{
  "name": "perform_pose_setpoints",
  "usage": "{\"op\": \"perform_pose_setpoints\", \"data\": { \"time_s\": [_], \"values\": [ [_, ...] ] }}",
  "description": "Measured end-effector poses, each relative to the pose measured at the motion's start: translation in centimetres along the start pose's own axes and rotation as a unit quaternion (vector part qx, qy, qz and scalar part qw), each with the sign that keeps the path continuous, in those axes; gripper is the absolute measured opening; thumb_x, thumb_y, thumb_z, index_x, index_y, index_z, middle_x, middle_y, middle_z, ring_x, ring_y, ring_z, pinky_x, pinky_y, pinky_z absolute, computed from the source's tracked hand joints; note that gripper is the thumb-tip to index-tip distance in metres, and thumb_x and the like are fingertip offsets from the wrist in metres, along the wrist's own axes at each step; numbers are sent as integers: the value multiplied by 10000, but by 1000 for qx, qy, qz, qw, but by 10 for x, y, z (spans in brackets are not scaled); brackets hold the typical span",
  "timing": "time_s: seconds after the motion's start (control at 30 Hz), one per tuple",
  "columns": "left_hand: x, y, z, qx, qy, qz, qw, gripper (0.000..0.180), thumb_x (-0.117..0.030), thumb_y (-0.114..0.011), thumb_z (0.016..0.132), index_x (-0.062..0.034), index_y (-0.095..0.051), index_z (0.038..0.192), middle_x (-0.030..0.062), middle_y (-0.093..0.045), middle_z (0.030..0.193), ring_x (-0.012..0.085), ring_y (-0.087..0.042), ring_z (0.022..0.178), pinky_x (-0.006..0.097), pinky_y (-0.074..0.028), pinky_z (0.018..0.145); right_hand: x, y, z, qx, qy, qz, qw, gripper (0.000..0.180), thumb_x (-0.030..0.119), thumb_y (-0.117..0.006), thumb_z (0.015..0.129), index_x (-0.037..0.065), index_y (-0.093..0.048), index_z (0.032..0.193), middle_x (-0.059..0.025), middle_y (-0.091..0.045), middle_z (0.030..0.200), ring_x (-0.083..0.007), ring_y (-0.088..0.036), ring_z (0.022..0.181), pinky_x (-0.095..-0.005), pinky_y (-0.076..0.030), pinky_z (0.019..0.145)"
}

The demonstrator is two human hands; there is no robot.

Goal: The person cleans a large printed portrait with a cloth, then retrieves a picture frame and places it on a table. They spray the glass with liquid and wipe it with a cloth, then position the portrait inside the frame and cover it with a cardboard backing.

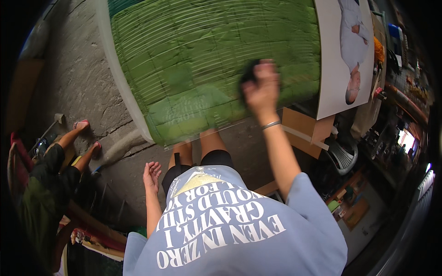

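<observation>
Your hands are well apart. Your right hand (263,91) is out over the green panel (216,41), right of the middle of its near edge, against a dark object (248,73). Both are motion-blurred; can't tell if your fingers are closed round the object or just pressing on it. The object shows mostly on the left side of your hand, and its kind is unclear. Silver band (271,124) on that wrist.

Your left hand (152,176) hangs short of the panel's near edge, below its near-left corner, fingers loosely curled, nothing in it. Nearest things are your dark shorts (217,158) and the panel's near-left corner.

Panel surface: green, with fine ridges and a blocky grid, under a glossy clear layer. Your blue shirt (248,221) reflects in it along the near edge. Pale strip (116,69) runs down the panel's left edge.

Beside the panel's right edge: a white poster (329,60) with a printed figure, arms folded, lying sideways to you. Off the near-right corner: cardboard box (299,130) with a lighter strip across it, then a grey slatted item (344,158).

Off the left edge: cracked grey floor (87,50). A second person (50,184) is down there near the left rim, bare legs out, reddish sandals (82,124) on.
</observation>
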State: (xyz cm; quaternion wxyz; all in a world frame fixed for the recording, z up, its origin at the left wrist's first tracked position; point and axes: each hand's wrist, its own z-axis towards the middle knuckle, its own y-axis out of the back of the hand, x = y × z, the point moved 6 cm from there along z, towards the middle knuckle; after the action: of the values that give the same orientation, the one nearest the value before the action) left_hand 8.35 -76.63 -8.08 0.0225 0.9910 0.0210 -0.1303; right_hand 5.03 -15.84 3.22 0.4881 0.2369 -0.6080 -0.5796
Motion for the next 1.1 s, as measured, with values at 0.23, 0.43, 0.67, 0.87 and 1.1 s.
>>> {"op": "perform_pose_setpoints", "data": {
  "time_s": [0.23, 0.43, 0.67, 0.87, 1.1],
  "values": [
    [10, 13, -2, -26, 24, -4, 999, 392, -466, -552, 1047, -96, -645, 1136, 76, -730, 1109, 224, -678, 1081, 364, -496, 888, -176, 32, 48, -155, -342, -104, 921, 651, 489, -531, 1033, -49, -473, 1397, -254, -366, 1602, -390, -323, 1508, -550, -239, 1225],
    [-49, -6, -1, -43, -70, 8, 997, 325, -404, -550, 1061, -97, -644, 1110, 58, -729, 1096, 196, -692, 1013, 329, -507, 846, 99, -45, 61, -53, -11, -28, 998, 599, 261, -594, 928, 59, -476, 1478, -147, -406, 1608, -341, -340, 1510, -508, -244, 1237],
    [-215, -151, 10, -13, -404, 142, 903, 291, -323, -482, 1100, -65, -617, 1094, 62, -680, 1106, 164, -631, 1016, 340, -490, 884, 267, -77, 40, 173, 319, 224, 904, 445, 183, -600, 942, 68, -592, 1372, -82, -419, 1618, -229, -386, 1497, -406, -292, 1243],
    [-256, -233, 31, 64, -364, 80, 926, 540, -468, -348, 1126, -14, -467, 1393, 122, -593, 1279, 211, -592, 1132, 351, -471, 978, 67, -29, 104, 189, 316, 138, 919, 465, 144, -674, 888, 158, -638, 1351, -64, -564, 1504, -286, -503, 1409, -445, -356, 1208],
    [-261, -233, 37, 46, -392, 70, 916, 626, -517, -304, 1118, 3, -462, 1430, 148, -574, 1335, 247, -568, 1196, 368, -445, 1027, -193, 10, 186, -143, -250, -96, 953, 643, 448, -555, 1011, -1, -463, 1461, -226, -387, 1602, -368, -329, 1508, -539, -247, 1225]
  ]
}}
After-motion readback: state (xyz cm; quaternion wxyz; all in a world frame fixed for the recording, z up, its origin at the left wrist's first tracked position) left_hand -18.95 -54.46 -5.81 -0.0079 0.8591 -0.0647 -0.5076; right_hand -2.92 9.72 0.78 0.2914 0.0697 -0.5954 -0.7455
